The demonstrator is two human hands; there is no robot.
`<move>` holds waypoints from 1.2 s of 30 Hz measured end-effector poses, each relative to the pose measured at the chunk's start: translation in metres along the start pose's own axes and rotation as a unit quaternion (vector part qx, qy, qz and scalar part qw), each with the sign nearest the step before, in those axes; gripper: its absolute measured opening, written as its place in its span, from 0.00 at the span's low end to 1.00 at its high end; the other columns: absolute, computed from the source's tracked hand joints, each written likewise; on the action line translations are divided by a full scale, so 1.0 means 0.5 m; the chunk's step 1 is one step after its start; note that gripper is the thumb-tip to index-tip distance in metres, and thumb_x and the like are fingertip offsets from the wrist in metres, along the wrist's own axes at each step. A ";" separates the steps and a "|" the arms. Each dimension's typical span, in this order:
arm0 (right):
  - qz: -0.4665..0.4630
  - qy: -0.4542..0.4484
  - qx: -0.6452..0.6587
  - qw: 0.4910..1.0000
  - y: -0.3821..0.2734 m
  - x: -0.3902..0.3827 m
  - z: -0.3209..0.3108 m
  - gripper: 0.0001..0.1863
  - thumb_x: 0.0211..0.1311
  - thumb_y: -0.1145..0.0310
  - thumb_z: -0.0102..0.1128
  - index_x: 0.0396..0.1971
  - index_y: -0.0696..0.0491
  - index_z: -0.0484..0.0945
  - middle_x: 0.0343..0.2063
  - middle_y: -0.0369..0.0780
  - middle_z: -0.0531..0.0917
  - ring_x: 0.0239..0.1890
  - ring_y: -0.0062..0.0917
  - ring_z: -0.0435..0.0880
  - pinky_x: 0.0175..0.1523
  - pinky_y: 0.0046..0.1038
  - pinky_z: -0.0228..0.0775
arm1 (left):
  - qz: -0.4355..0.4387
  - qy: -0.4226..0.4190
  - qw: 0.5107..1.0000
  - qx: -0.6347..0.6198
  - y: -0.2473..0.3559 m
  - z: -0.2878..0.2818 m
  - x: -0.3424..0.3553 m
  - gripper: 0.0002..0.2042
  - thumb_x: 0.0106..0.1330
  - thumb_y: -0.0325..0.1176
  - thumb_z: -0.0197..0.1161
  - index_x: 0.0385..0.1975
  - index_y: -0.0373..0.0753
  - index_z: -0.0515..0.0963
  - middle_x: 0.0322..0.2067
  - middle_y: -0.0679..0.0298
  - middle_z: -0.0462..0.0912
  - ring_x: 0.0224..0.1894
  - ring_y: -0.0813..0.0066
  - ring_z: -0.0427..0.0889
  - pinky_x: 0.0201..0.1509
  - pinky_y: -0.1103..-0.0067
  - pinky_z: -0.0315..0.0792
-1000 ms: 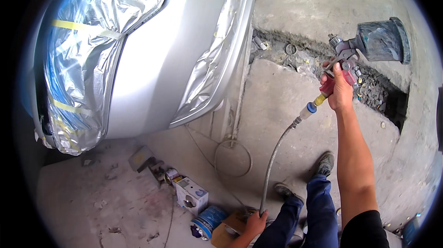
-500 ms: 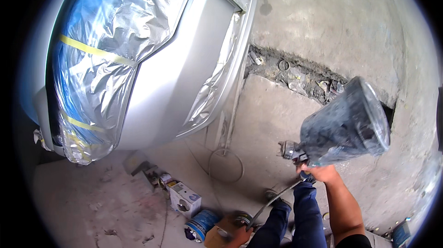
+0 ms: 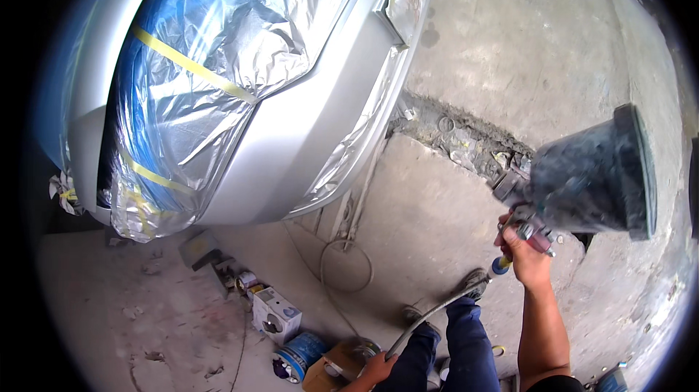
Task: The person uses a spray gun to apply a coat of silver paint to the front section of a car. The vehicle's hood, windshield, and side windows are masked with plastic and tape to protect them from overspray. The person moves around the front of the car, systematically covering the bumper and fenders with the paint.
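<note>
Right hand (image 3: 526, 259) is wrapped closed around the grip of the spray gun (image 3: 530, 230), raised at the right side of view, above the concrete floor (image 3: 510, 49). Gun body sits right on top of the fist, touching it. Its paint cup (image 3: 591, 173) is dark, overspray-covered, and sticks out up and to the right of the hand, wide lidded end toward the right edge of frame. Cup long axis runs roughly left-right, slightly tilted. Cup contents not visible. Nozzle end looks to point left and up, toward the cracked strip in the floor, but it is partly hidden behind the cup, so not certain.

Grey air hose (image 3: 429, 319) leaves the bottom of the grip at a blue fitting (image 3: 500, 266), and curves down-left past the person's dark trouser legs (image 3: 466, 341).

Left hand (image 3: 377, 368) is low at the bottom edge, fingers curled over a tan container (image 3: 336, 366), resting on it. Can't tell if it is really gripping. Just left of it: a blue-and-white can (image 3: 298, 355) on its side, then a small white box (image 3: 275, 313).

Silver car bumper (image 3: 291, 122) fills upper left, well apart from the gun, with plastic masking film (image 3: 218, 42) held by yellow tape (image 3: 193, 65).
</note>
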State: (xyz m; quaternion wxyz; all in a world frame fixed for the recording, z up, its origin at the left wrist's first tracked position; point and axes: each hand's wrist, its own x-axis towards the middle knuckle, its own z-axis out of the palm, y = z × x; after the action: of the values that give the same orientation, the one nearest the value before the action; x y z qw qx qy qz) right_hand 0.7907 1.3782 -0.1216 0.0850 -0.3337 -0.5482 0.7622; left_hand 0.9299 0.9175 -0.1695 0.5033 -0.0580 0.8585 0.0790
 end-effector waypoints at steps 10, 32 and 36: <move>0.024 -0.144 -0.045 0.988 -0.142 -0.078 -0.002 0.15 0.56 0.61 0.63 0.35 0.57 0.77 0.20 0.35 0.79 0.20 0.16 0.74 0.23 0.17 0.64 | -0.025 -0.017 0.998 0.049 -0.015 -0.048 -0.033 0.24 0.60 0.56 0.52 0.35 0.38 0.77 0.30 0.49 0.80 0.38 0.51 0.79 0.41 0.65 0.70; 0.035 -0.157 -0.037 0.986 0.160 -0.275 0.098 0.12 0.57 0.65 0.60 0.38 0.55 0.78 0.38 0.40 0.81 0.41 0.30 0.78 0.47 0.30 0.69 | 0.011 -0.036 0.999 0.018 -0.143 -0.002 -0.119 0.23 0.59 0.53 0.54 0.35 0.35 0.77 0.31 0.47 0.79 0.38 0.49 0.78 0.43 0.62 0.70; -0.063 -0.110 -0.171 0.977 0.172 -0.285 0.126 0.16 0.58 0.63 0.60 0.42 0.58 0.76 0.32 0.38 0.81 0.29 0.22 0.78 0.36 0.25 0.70 | 0.020 -0.007 1.000 -0.001 -0.202 0.064 -0.089 0.19 0.58 0.48 0.55 0.31 0.34 0.76 0.29 0.47 0.79 0.36 0.47 0.78 0.42 0.60 0.70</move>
State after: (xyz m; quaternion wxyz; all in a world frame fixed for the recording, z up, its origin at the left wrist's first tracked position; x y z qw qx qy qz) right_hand 0.8820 1.2257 -0.1278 0.0135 -0.2224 -0.6965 0.6820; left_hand 0.9972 0.8258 -0.1538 0.5071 -0.0409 0.8561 0.0907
